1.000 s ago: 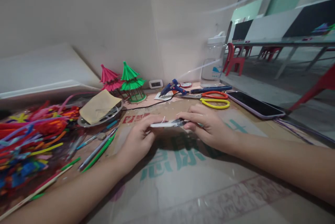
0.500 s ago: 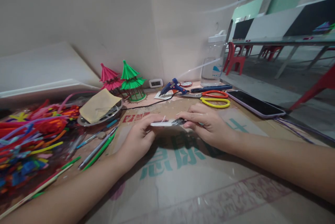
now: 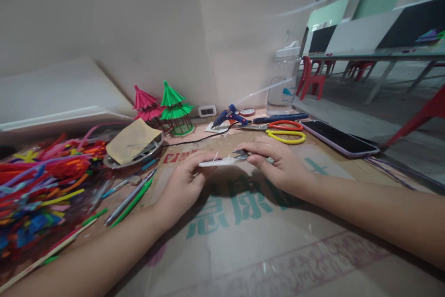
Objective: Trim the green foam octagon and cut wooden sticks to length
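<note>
Between the hands point(image 3: 186, 179) point(image 3: 281, 165), white strip point(image 3: 216, 163), dark blade point(image 3: 240, 154)

Over on the bench point(image 3: 199, 129) lies flat cardboard point(image 3: 239, 241), with heaped pipe cleaners point(image 3: 41, 179) at 9 o'clock, 2 pagodas point(image 3: 172, 97) at 11, a water bottle point(image 3: 281, 91) at 1.
</note>
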Demonstrator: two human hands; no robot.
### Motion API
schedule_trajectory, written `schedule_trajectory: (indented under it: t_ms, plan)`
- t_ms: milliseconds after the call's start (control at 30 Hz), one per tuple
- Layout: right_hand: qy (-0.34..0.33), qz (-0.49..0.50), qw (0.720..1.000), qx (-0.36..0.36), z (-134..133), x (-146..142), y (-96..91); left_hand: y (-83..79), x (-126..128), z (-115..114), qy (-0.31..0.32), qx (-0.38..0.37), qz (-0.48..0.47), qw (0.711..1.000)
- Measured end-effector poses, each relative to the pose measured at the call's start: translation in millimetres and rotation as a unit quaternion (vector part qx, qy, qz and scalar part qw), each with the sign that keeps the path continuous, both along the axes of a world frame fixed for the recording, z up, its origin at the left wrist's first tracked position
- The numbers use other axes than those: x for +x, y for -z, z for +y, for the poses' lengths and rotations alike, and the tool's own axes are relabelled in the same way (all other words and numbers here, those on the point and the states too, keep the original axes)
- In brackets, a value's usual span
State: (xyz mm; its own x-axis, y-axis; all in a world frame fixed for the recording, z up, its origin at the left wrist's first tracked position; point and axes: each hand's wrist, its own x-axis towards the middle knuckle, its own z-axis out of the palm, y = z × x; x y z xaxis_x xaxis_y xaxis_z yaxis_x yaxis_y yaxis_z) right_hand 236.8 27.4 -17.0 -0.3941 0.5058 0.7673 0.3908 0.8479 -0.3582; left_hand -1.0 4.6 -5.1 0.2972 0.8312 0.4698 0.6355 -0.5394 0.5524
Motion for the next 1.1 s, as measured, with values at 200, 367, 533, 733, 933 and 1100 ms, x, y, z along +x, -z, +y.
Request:
schedule_trajectory:
  t_ms: [200,367,533,733,933,1100]
  plan:
    - [-0.004,-0.041,0.999,0.012,-1,0,-0.5,1.8,0,1,0.005,0.016,-0.006,1.000]
    - [-0.028,-0.073,0.997,0.025,-4,-1,-2.6,-5.8,3,-4,0.029,0.011,0.029,0.999]
    - [-0.021,-0.075,0.996,0.040,-3,-1,-3.4,-7.5,3,-5,0.031,0.013,0.036,0.999]
    - [0.002,0.002,1.000,-0.017,-2,-3,-1.6,-8.1,5,-5,0.003,-0.018,0.002,1.000]
    - [0.045,0.114,0.980,-0.154,9,-2,3.9,-8.9,12,-6,-0.014,-0.173,-0.159,0.972]
    - [0.032,0.119,0.971,-0.207,8,-6,4.0,-5.7,13,-3,-0.001,-0.240,-0.249,0.938]
